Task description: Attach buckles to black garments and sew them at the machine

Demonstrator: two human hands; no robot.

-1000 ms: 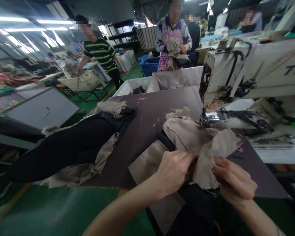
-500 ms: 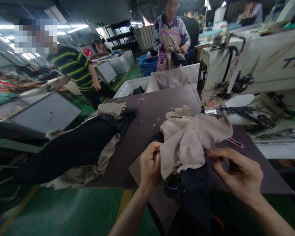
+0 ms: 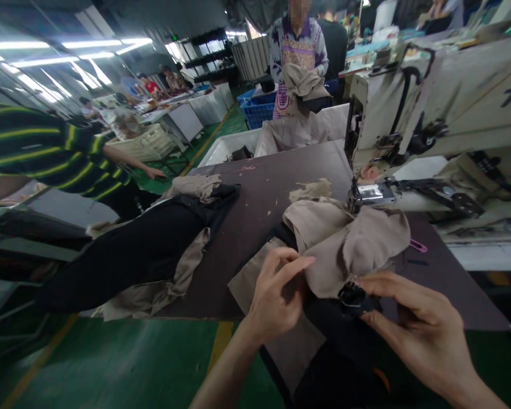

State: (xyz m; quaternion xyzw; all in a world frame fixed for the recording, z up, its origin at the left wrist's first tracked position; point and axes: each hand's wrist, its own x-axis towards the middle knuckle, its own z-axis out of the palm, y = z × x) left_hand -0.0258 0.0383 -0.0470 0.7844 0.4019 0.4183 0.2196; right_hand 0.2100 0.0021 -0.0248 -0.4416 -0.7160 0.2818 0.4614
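Observation:
A dark garment (image 3: 344, 335) with beige lining cloth (image 3: 327, 250) lies bunched over the table's front edge before me, its lower part hanging down. Thumb and fingers of my right hand (image 3: 421, 324) pinch its dark edge, beside a small black piece with a metallic glint that I cannot name. My left hand (image 3: 279, 295) is open, thumb and index finger apart, the index fingertip against the beige cloth. Past the cloth stands a sewing machine (image 3: 409, 113); its narrow arm (image 3: 372, 194) reaches toward the lining.
Another dark garment with beige lining (image 3: 153, 244) lies on the table (image 3: 255, 199) at left. A pink thread clipper (image 3: 418, 245) sits right of the cloth. Beyond are a white bin (image 3: 213, 153) and a co-worker holding beige cloth (image 3: 302, 82). A person in a striped shirt (image 3: 46, 147) stands at left.
My left hand has let go of the cloth and opened. My right hand now grips the garment's dark edge, and the lining has shifted right. The striped-shirt person has moved left and nearer.

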